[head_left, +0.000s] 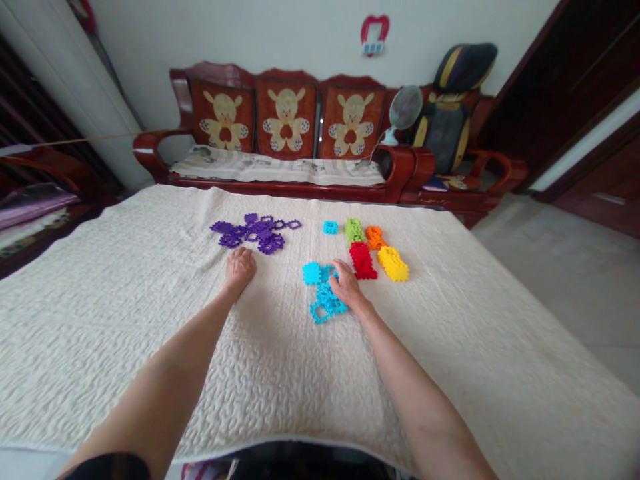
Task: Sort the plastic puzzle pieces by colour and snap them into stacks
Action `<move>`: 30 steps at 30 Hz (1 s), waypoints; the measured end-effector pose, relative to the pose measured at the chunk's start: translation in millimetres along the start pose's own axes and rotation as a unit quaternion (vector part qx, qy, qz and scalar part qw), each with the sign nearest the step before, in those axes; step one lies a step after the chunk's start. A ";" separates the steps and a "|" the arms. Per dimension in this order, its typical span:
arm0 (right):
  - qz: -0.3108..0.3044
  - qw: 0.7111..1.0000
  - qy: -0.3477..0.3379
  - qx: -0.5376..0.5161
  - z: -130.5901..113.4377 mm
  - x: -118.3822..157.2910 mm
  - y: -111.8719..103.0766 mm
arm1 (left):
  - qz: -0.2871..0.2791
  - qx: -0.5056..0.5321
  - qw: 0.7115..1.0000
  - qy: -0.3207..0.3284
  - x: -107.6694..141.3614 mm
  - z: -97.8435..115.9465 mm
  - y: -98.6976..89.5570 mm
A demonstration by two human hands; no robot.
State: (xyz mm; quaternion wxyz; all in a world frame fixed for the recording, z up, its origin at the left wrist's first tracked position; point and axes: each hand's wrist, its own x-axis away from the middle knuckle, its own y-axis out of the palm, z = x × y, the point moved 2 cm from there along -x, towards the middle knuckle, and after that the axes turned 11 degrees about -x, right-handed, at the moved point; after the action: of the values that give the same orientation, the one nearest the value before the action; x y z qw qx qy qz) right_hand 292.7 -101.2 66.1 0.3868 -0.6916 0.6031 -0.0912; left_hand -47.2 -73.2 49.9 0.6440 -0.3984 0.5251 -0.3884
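Observation:
My left hand (241,268) rests on the cloth just below a loose pile of purple pieces (257,231), its fingers curled; whether it holds anything is hidden. My right hand (345,281) reaches onto the blue pieces (325,299), thumb and forefinger apart at their upper right edge. Beyond them lies a small blue stack (331,227). To its right are a green stack (354,230) and an orange stack (375,237). Nearer to me, a red stack (363,261) sits right of my right hand, and a yellow stack (393,264) is farther right.
A cream quilted cloth (280,373) covers the broad table. Behind its far edge stands a wooden sofa (265,189) with bear cushions (287,119). A small fan (405,109) and a chair with a dark massage pad (444,133) are at the back right.

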 end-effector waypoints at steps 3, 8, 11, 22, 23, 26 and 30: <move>0.020 1.000 0.010 -0.002 0.9 5.6 2.1 | -0.002 -0.001 1.000 -0.002 0.4 0.5 -0.9; 0.061 0.998 0.024 -0.025 2.6 13.9 -0.8 | 0.001 -0.005 1.000 -0.002 1.0 1.8 -2.8; 0.076 0.997 0.025 -0.015 1.8 15.1 -0.6 | 0.003 -0.007 1.000 0.003 0.7 1.2 -2.2; 0.047 0.998 0.003 0.034 -12.5 20.3 2.4 | 0.012 -0.006 1.000 0.001 2.6 -1.1 3.6; 0.050 0.998 -0.008 0.032 -16.9 20.1 0.5 | 0.011 -0.006 1.000 0.002 2.4 -1.2 3.8; 0.003 0.998 -0.050 0.044 -35.3 14.5 -1.6 | 0.007 -0.014 1.000 0.006 1.6 -0.9 3.6; -0.102 0.988 -0.047 0.105 -57.3 3.6 0.6 | 0.007 -0.008 1.000 0.004 1.0 -0.3 2.6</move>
State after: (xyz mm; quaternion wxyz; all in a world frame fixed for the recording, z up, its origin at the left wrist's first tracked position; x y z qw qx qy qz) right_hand 259.2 -128.8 103.7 0.4736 -0.7086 0.4978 -0.1604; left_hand -47.1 -73.1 47.1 0.6412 -0.3986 0.5334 -0.3815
